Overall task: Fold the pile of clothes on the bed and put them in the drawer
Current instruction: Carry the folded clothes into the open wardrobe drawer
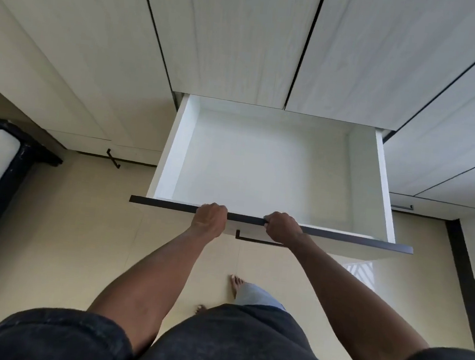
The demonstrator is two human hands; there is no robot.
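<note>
A white drawer (172, 149) stands pulled far out of the wardrobe, and nothing lies inside it. Its front panel has a dark top edge (341, 236) and a thin dark handle (259, 240) below. My left hand (210, 218) grips that top edge left of centre, fingers curled over it. My right hand (282, 227) grips the same edge a little to the right. No clothes are in view.
Pale wardrobe doors (239, 39) rise behind the drawer. The corner of a bed with a black frame (12, 168) is at the left. A dark skirting strip (466, 280) runs along the right. My bare feet (235, 283) stand on a beige floor under the drawer.
</note>
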